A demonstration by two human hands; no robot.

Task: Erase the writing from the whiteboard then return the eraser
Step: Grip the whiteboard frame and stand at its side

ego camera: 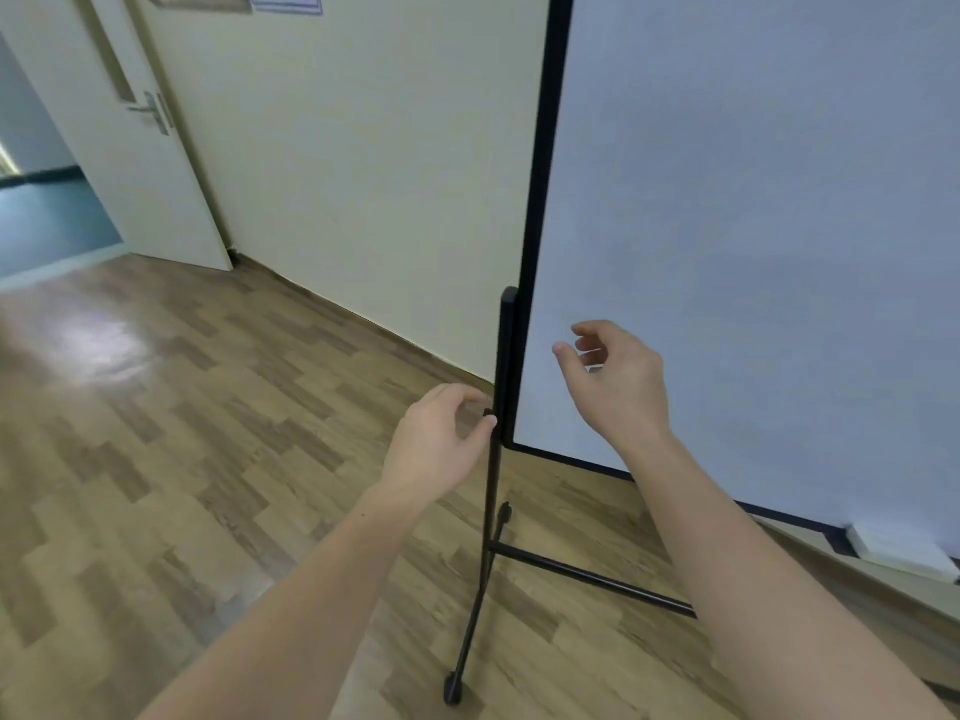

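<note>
The whiteboard [753,226] fills the right of the view in a black frame on a wheeled black stand [491,511]; the surface I can see bears no writing. A white block, likely the eraser [901,553], lies on the ledge at the board's lower right. My left hand [436,439] is at the stand's upright post, fingers curled beside it with the thumb touching it, holding nothing. In front of the board's lower left corner my right hand [618,381] hovers with fingers loosely spread and nothing in it.
A wood-pattern floor [182,433] spreads to the left. A cream wall [363,174] runs behind the board. An open door [135,148] at the far left leads to a corridor. The stand's foot and caster [453,688] reach toward me.
</note>
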